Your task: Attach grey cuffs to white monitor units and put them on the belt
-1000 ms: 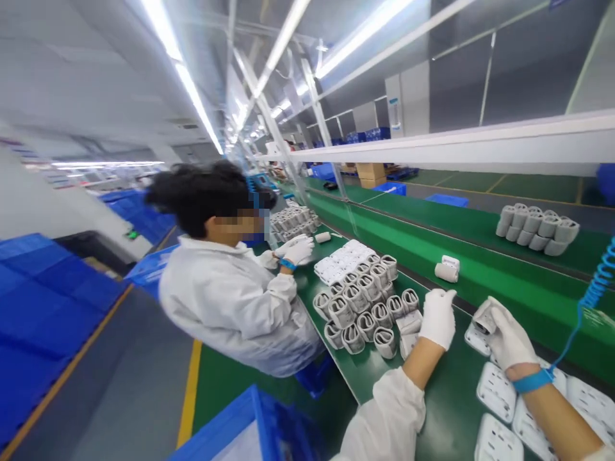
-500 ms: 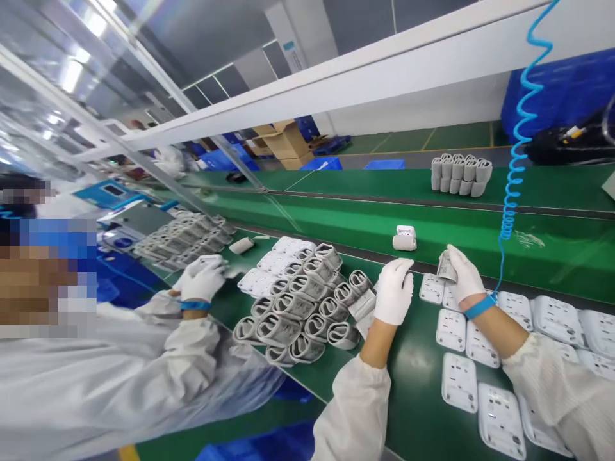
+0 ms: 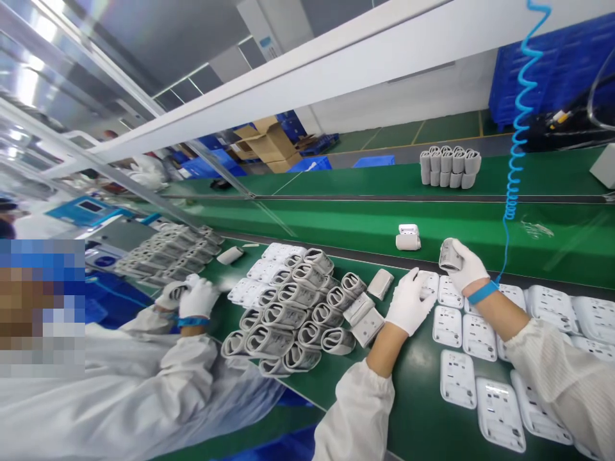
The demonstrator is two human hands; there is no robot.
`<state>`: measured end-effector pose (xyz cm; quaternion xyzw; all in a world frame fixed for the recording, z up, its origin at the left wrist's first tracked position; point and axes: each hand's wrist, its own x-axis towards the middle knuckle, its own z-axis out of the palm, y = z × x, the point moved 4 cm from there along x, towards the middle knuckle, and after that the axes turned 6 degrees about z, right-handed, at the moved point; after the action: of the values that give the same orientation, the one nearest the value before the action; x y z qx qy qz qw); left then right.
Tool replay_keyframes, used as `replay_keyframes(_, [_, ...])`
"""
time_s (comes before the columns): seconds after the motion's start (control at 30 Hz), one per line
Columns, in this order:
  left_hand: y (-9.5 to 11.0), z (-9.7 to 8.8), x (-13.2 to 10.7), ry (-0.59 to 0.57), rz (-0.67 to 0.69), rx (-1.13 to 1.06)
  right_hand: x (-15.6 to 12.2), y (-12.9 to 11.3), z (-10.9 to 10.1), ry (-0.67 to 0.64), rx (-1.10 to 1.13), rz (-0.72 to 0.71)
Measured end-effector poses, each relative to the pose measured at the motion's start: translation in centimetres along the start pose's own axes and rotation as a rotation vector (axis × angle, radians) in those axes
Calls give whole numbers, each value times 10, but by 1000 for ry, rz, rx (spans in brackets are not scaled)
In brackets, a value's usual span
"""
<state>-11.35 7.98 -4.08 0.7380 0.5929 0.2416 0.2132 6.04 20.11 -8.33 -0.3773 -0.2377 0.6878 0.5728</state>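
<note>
1. Green table (image 3: 418, 390): left hand (image 3: 407, 304) swings from the cuffs (image 3: 367, 326) to a white unit (image 3: 432, 280), fingers spread.
2. Right hand (image 3: 465, 266) keeps a rolled cuff (image 3: 450, 255) pinched; both hands are now beside units.

The held cuff (image 3: 450, 255) is grey and rolled into a short tube, with dark print on its side; it is gripped by hand, near the far row of the units (image 3: 457, 378). These are white and flat, with rounded corners, and they lie in rows, the side with small slots turned up. One unit (image 3: 429, 285), at the left end of the far row, is partly hidden under gloved fingers (image 3: 423, 307); if they touch it, I cannot tell.
</note>
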Motion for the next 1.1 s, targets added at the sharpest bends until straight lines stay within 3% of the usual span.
replay_keyframes(0.23, [5, -2, 0, 22, -24, 51, -11, 3, 11, 50, -3, 30])
replay_keyframes(0.4, [1, -6, 2, 38, -119, 168, -24, -5, 23, 8, 49, 98])
replay_keyframes(0.73, [0, -16, 1, 52, -258, 192, -29, -9, 30, -46, -36, 50])
replay_keyframes(1.1, [-6, -10, -1, 22, -198, 164, -36, -12, 35, -130, -53, 36])
